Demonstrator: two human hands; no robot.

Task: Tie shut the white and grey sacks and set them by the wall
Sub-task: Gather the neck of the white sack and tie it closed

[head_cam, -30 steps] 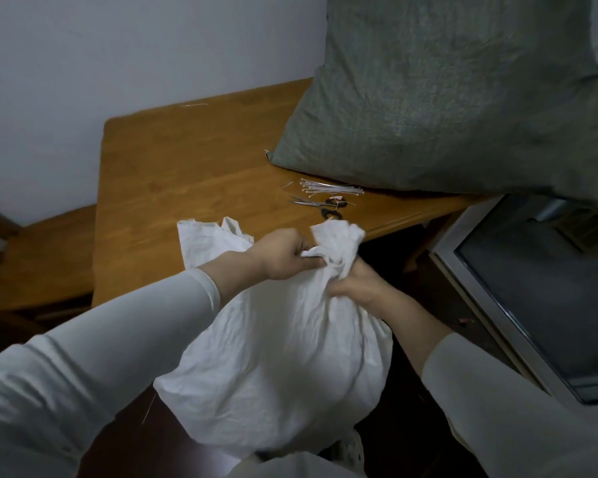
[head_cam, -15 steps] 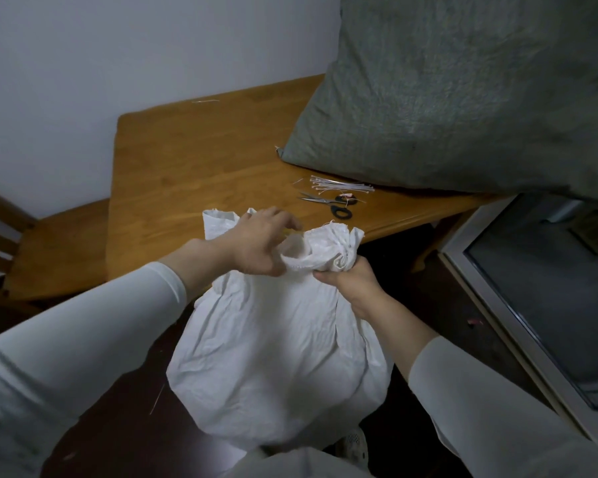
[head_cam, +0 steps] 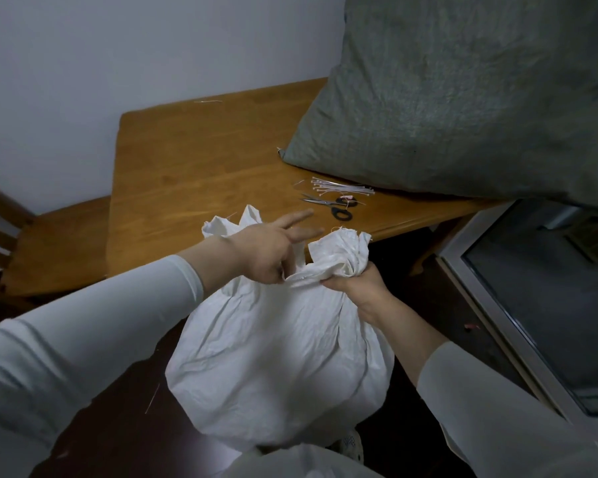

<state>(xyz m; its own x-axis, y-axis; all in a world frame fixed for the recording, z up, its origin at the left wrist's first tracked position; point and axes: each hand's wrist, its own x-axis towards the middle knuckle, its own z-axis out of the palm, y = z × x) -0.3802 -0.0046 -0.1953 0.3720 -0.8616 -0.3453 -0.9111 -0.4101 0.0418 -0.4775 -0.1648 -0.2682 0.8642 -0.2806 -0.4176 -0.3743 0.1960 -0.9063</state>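
A full white sack (head_cam: 277,357) stands on the dark floor in front of me. My right hand (head_cam: 354,282) is closed around its bunched neck, which sticks up crumpled above the fist. My left hand (head_cam: 273,248) hovers at the loose left part of the sack mouth, fingers spread and pointing toward the table, thumb near the cloth. A large grey sack (head_cam: 463,98) rests on the wooden table (head_cam: 194,167) against the wall. A bundle of white cable ties (head_cam: 339,188) lies on the table beside the grey sack.
Black-handled scissors (head_cam: 335,205) lie next to the ties near the table's front edge. A wooden chair (head_cam: 45,236) stands left of the table. A grey-framed panel (head_cam: 532,305) leans at the right. The pale wall (head_cam: 118,46) is behind the table.
My left hand has let go of the sack's neck and opened, its fingers stretching toward the table. The right hand keeps its hold on the gathered neck.
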